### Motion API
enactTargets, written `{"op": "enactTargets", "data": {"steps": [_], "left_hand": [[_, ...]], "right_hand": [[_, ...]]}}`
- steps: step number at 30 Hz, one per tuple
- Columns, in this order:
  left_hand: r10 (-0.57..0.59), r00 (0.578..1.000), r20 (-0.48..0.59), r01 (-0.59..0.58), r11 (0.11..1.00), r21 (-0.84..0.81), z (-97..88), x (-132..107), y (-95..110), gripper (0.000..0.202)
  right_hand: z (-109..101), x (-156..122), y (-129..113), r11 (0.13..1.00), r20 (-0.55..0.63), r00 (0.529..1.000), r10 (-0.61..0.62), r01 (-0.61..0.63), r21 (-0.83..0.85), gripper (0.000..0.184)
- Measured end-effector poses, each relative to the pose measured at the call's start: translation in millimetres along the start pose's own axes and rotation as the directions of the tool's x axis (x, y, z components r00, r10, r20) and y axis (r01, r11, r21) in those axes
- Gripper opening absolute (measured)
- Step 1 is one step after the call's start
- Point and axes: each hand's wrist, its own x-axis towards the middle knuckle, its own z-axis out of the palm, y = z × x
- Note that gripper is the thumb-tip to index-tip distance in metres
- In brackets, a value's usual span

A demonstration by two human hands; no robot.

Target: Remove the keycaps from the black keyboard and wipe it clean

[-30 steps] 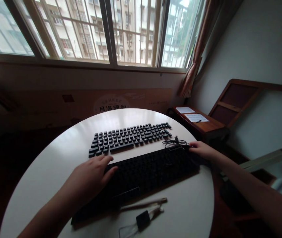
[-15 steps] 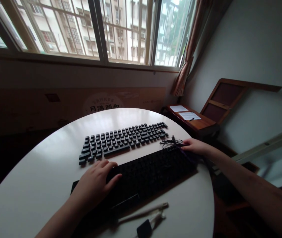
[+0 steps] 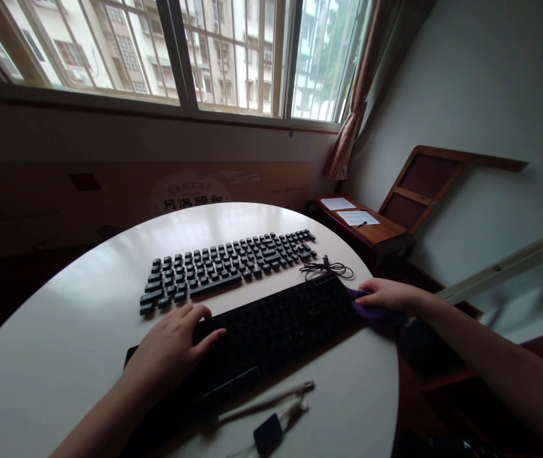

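Observation:
A black keyboard base (image 3: pixel 276 327), without keycaps, lies slanted across the white table. My left hand (image 3: pixel 169 343) grips its left end, the fingers at the far edge and the thumb bent over the top. Off the base's right end, my right hand (image 3: pixel 388 296) is closed on a purple cloth (image 3: pixel 379 316) near the table's rim. The cloth's left tip meets the keyboard's right edge. Rows of loose dark keycaps (image 3: pixel 217 286) are laid out in keyboard order behind the base. A coiled black cable (image 3: pixel 326 270) lies behind the base's right corner.
In front of the base lie a pale stick-like tool (image 3: pixel 266 402) and a small tool with a dark square end (image 3: pixel 268 434). The round table (image 3: pixel 52 337) has its edge close under my right arm. Papers (image 3: pixel 357 218) rest on a wooden chair (image 3: pixel 386 234) beyond.
My right hand has pulled slightly away from the keyboard's right corner, and more purple cloth shows. My left hand keeps its place on the base. The whole view has shifted a little.

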Motion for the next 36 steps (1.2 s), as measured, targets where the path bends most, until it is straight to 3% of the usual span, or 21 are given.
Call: {"op": "enactTargets", "data": {"steps": [6, 12, 17, 25, 36], "left_hand": [[0.004, 1.0, 0.008, -0.004, 1.0, 0.015, -0.3, 1, 1, 0.048], [0.04, 0.999, 0.009, -0.041, 0.999, 0.022, 0.8, 1, -2, 0.048], [0.061, 0.998, 0.016, -0.062, 0.998, 0.027, 1.5, 2, -4, 0.045], [0.061, 0.998, 0.027, -0.062, 0.998, 0.029, -0.7, 2, -3, 0.045], [0.062, 0.997, 0.037, -0.063, 0.997, 0.045, 2.9, 2, -7, 0.047]], "right_hand": [[12, -21, 18, 1.0, 0.009, 1.0, 0.0, 0.0, 0.026, 0.033], [21, -23, 15, 1.0, -0.076, 0.997, -0.023, 0.024, 0.006, 0.024], [17, -15, 8, 0.999, -0.13, 0.991, -0.034, 0.032, -0.015, 0.018], [11, -6, 4, 0.999, -0.074, 0.997, -0.027, 0.029, 0.023, 0.019], [1, 32, -7, 0.997, -0.074, 0.997, -0.032, 0.036, 0.061, 0.021]]}}
